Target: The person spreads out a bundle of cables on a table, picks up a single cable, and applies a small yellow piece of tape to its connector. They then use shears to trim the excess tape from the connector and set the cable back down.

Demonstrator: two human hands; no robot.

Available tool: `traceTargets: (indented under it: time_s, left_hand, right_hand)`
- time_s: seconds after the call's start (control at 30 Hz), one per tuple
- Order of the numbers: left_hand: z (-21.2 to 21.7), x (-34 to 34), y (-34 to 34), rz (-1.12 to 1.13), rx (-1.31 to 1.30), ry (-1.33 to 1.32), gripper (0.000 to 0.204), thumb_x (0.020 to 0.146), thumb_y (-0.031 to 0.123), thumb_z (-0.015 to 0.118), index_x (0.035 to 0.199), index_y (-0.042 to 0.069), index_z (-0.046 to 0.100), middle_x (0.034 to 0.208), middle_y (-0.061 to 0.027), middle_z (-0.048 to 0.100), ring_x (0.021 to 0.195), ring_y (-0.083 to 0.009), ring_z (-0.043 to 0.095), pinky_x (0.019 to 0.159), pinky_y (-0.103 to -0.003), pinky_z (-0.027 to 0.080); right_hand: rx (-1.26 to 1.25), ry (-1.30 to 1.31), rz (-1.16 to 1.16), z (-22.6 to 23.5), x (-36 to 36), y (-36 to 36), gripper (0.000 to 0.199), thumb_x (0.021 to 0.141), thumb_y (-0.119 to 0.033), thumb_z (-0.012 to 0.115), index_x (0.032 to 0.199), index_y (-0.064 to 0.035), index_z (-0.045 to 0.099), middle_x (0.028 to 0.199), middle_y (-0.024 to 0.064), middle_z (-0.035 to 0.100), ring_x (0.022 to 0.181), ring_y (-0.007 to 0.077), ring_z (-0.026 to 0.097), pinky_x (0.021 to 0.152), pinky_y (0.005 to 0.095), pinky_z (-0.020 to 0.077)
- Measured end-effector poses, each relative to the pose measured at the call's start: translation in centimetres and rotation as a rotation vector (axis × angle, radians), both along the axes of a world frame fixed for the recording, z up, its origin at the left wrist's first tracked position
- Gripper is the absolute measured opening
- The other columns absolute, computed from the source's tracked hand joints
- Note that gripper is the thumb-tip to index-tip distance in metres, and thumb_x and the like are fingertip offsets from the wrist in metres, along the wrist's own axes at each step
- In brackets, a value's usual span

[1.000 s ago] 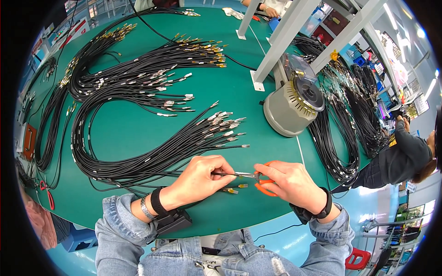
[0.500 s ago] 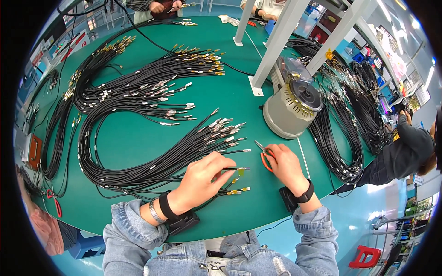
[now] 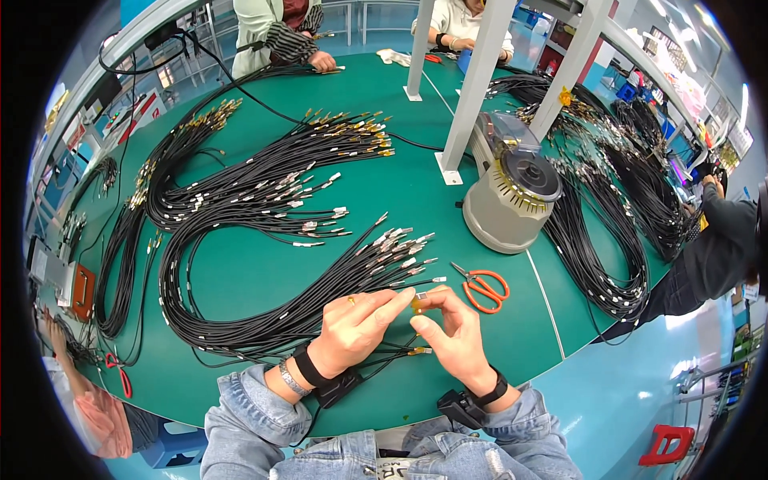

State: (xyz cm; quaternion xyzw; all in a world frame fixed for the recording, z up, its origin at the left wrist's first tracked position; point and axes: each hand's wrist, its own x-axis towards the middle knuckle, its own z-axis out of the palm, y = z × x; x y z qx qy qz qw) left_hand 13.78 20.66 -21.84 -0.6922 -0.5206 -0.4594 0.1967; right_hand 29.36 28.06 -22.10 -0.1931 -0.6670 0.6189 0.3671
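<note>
Scissors with orange handles (image 3: pixel 482 287) now lie beside the right hand (image 3: pixel 452 334), and both it and the left hand (image 3: pixel 358 326) pinch one thin black cable's metal tip (image 3: pixel 421 297), many cables left.

Both hands meet over a green table (image 3: pixel 240 280). The left hand (image 3: pixel 356 324) and right hand (image 3: pixel 452 332) pinch the metal tip of one black cable (image 3: pixel 418 300) between their fingertips (thumbs and forefingers closed on it). Just beyond the fingers fans a bundle (image 3: pixel 320 296) of like cables. Orange scissors (image 3: pixel 482 286) lie right of the fingers, apart from them. Farther beyond stands a grey round machine (image 3: pixel 512 200). More cable bundles (image 3: pixel 256 192) lie far beyond the left fingers.
</note>
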Motion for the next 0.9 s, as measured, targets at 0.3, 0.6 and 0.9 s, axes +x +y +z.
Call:
traceTargets:
  time_s: [0.3, 0.6, 0.9]
  left_hand:
    - [0.4, 0.4, 0.2, 0.024, 0.026, -0.076, 0.04, 0.068, -0.007, 0.069, 0.105, 0.005, 0.064, 0.07, -0.0053, 0.065, 0.052, -0.0137, 0.059, 0.044, -0.022, 0.041]
    - [0.1, 0.4, 0.0, 0.025, -0.05, -0.071, 0.045, 0.068, -0.006, 0.068, 0.111, 0.004, 0.061, 0.074, -0.0054, 0.066, 0.059, -0.0154, 0.063, 0.048, -0.024, 0.048]
    - [0.1, 1.0, -0.1, 0.033, -0.055, -0.175, 0.024, 0.071, -0.005, 0.068, 0.093, 0.002, 0.063, 0.067, -0.0083, 0.065, 0.05, -0.0175, 0.061, 0.043, -0.023, 0.044]
  right_hand:
    - [0.114, 0.01, -0.052, -1.1, -0.2, -0.1, 0.017, 0.08, -0.001, 0.065, 0.094, 0.0031, 0.057, 0.093, 0.0072, 0.054, 0.086, 0.0142, 0.05, 0.082, 0.0266, 0.0399]
    - [-0.074, 0.15, -0.17, 0.4, -1.4, -1.2, 0.007, 0.08, -0.002, 0.064, 0.083, 0.0019, 0.059, 0.086, 0.0058, 0.056, 0.082, 0.0139, 0.052, 0.077, 0.0259, 0.0404]
    - [-0.013, 0.131, -0.151, -0.4, -1.3, -1.0, 0.007, 0.08, 0.0, 0.064, 0.085, 0.0025, 0.06, 0.086, 0.0058, 0.056, 0.081, 0.0129, 0.052, 0.075, 0.0247, 0.0412]
